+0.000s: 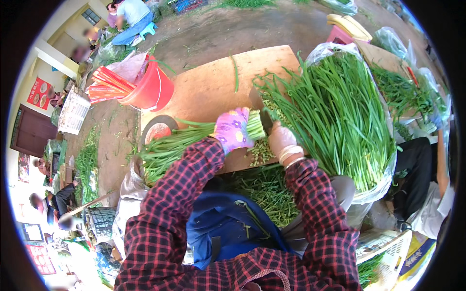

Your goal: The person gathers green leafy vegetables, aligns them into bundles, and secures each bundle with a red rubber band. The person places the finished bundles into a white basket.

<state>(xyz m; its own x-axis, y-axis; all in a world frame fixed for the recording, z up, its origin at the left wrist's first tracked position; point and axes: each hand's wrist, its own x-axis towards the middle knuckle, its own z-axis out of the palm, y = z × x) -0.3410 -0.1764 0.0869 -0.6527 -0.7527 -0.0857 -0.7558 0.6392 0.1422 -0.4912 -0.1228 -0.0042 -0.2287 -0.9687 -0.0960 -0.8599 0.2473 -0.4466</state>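
My left hand (233, 129), in a purple floral glove, grips a bundle of long chives (178, 140) lying across a wooden board (207, 83). The bundle's trimmed pale ends point right, towards a knife (267, 120) with a broad dark blade. Wearing a thin pale glove, my right hand (283, 141) is closed around the knife's handle, which the fingers mostly hide. The blade stands just beside the cut ends; whether it touches them I cannot tell. Short chopped stem pieces (263, 152) lie under and around the knife. A large heap of chives (338, 109) fills a plastic-lined container to the right.
A red bucket (156, 89) and bundled red-and-white strips (109, 87) stand at the board's far left. By its left edge is a round dark-rimmed object (158, 129). Green scraps (265, 192) lie below the board. A person's dark-clad leg (415, 171) is close on the right.
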